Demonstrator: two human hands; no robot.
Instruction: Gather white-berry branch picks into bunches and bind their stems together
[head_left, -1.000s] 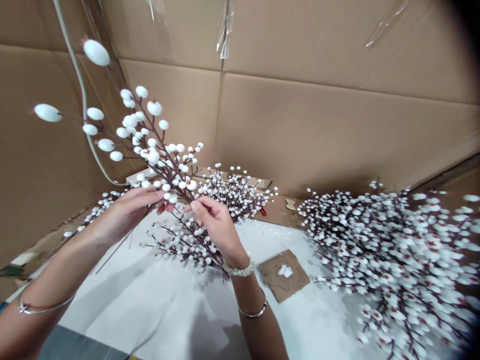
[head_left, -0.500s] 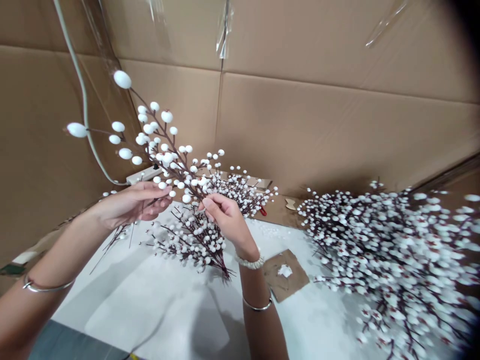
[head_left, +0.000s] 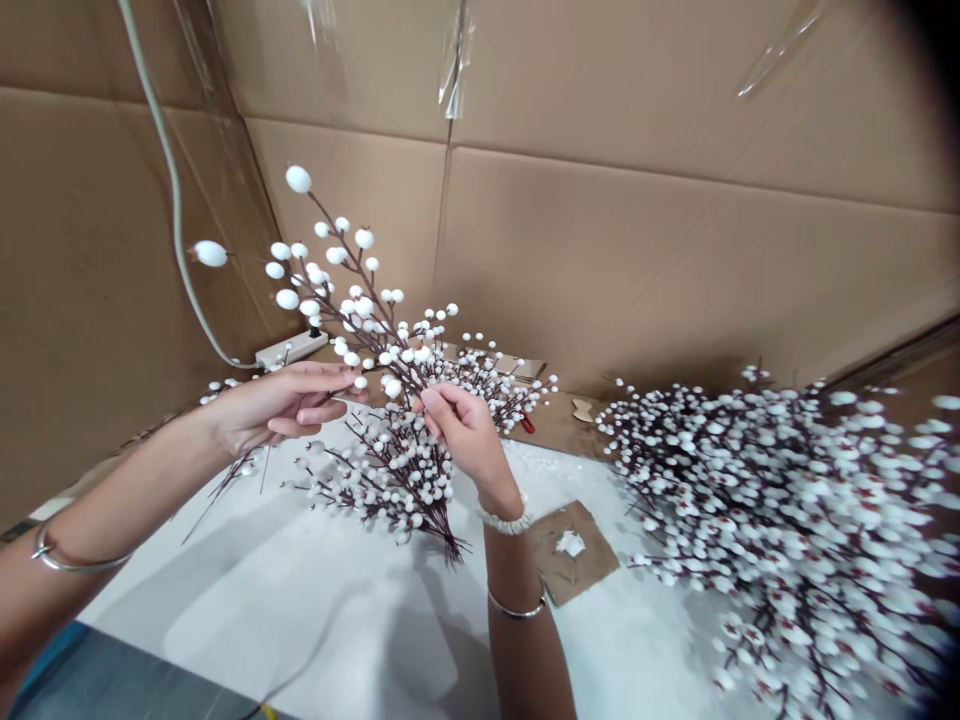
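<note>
My right hand is closed, pinching the lower part of an artificial berry branch with white berries on brown stems. The branch tilts up and to the left above the table. My left hand is beside its lower left side, with fingers and thumb closed around a thin dark twig and a white berry at the fingertips. Whether that twig is joined to the branch I cannot tell. Below the hands, a bundle of similar berry stems lies on the white tabletop, cut ends toward me.
A large heap of white berry branches fills the right side. A cardboard piece bearing a white blob lies between. Behind are more berry sprays, a power strip with a white cable, and cardboard walls.
The berry branch has shifted right and its tips have swung rightward. My left hand has moved right along with it; my right hand has moved slightly right, still pinching the branch.
</note>
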